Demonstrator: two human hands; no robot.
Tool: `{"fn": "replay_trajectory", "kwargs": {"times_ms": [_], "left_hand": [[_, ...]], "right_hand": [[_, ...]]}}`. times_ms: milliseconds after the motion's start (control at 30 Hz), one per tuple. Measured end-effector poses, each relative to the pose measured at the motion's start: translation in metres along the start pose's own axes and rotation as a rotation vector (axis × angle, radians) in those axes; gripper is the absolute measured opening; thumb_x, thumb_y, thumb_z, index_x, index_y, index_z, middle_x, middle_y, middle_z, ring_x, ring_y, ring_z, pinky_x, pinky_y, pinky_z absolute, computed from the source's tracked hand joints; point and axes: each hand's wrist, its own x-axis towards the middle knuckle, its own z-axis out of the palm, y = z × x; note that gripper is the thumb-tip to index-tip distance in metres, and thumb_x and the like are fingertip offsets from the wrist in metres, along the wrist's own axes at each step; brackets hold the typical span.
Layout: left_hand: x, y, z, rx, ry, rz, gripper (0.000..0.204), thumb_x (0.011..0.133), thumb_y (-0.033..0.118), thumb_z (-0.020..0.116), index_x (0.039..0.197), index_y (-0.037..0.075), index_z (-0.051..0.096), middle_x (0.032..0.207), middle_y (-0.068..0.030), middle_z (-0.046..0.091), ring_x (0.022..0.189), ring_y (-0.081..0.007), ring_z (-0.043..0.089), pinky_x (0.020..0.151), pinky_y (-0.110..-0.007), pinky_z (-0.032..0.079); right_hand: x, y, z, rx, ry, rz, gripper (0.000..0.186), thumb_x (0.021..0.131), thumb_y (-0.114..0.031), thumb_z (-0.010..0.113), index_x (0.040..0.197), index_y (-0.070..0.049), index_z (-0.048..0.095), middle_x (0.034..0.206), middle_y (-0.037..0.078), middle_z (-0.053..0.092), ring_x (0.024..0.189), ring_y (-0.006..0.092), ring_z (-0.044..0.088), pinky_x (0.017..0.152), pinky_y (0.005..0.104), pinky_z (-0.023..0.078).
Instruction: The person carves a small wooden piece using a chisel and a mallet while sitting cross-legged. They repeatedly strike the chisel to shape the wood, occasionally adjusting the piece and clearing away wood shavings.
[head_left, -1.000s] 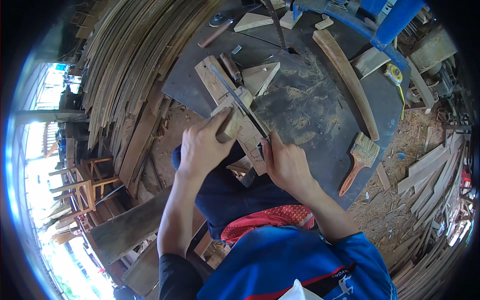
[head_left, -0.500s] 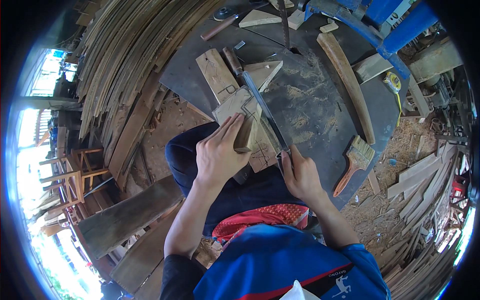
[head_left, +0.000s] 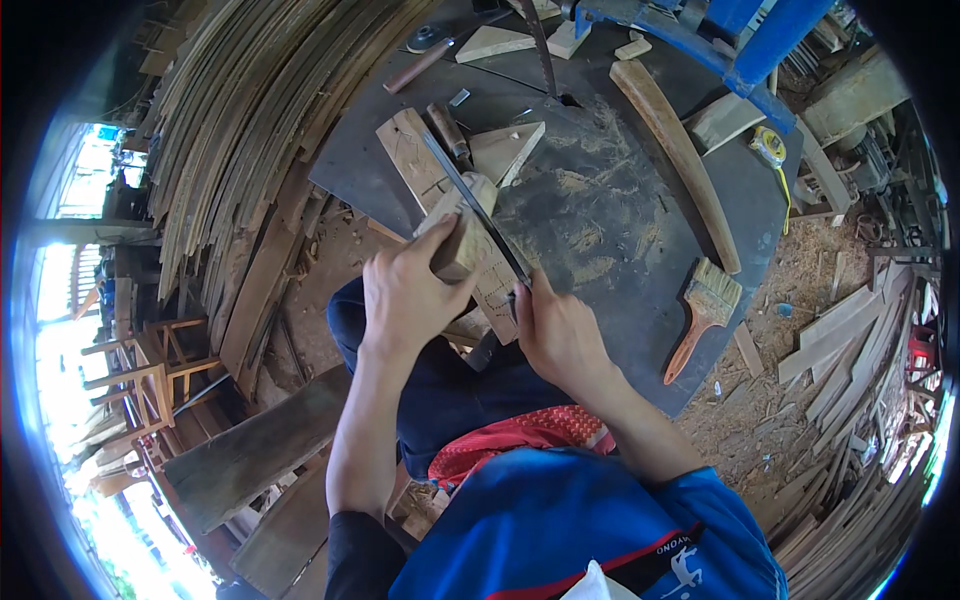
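My left hand (head_left: 400,290) is closed on a small wood block (head_left: 460,250), with the thumb and fingers along its sides. The block rests on a longer pale board (head_left: 405,145) that has pencil marks. In my right hand (head_left: 560,325) is the near end of a long, narrow metal tool (head_left: 480,218); whether it is a file or a saw I cannot tell. The tool slants up and left, lying along the block's right edge and over the board. A dark wooden handle (head_left: 448,130) lies just beyond it, its far part partly hidden.
On the dark table (head_left: 560,220) lie sawdust, a curved wood piece (head_left: 680,160), a paintbrush (head_left: 705,310), a tape measure (head_left: 768,147) and a wooden-handled tool (head_left: 418,68). A blue metal frame (head_left: 740,70) stands at the far right. Stacked planks (head_left: 230,120) fill the left.
My right hand and the metal tool have moved left and slightly forward across the block. The left hand has shifted left, and the block is now tilted differently. The whole view has shifted slightly.
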Motion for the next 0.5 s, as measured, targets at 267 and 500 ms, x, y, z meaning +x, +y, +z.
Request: {"fn": "replay_trajectory", "kwargs": {"times_ms": [267, 500], "left_hand": [[0.019, -0.004, -0.015, 0.055, -0.082, 0.011, 0.035, 0.089, 0.030, 0.076, 0.111, 0.004, 0.070, 0.081, -0.0204, 0.073, 0.079, -0.0397, 0.072, 0.073, -0.045, 0.056], [0.033, -0.014, -0.030, 0.062, -0.139, -0.022, 0.031, 0.094, 0.028, 0.073, 0.109, 0.003, 0.065, 0.083, -0.0229, 0.072, 0.082, -0.0419, 0.071, 0.070, -0.047, 0.054]], "right_hand": [[0.018, -0.029, -0.022, -0.112, -0.073, 0.009, 0.023, 0.103, -0.019, 0.051, 0.092, 0.001, 0.050, 0.063, 0.024, 0.064, 0.060, 0.0430, 0.069, 0.055, 0.0519, 0.055], [0.041, -0.048, -0.023, -0.194, -0.055, -0.061, 0.014, 0.089, -0.008, 0.058, 0.092, 0.005, 0.061, 0.072, 0.022, 0.070, 0.070, 0.0385, 0.074, 0.060, 0.0452, 0.060]]}}
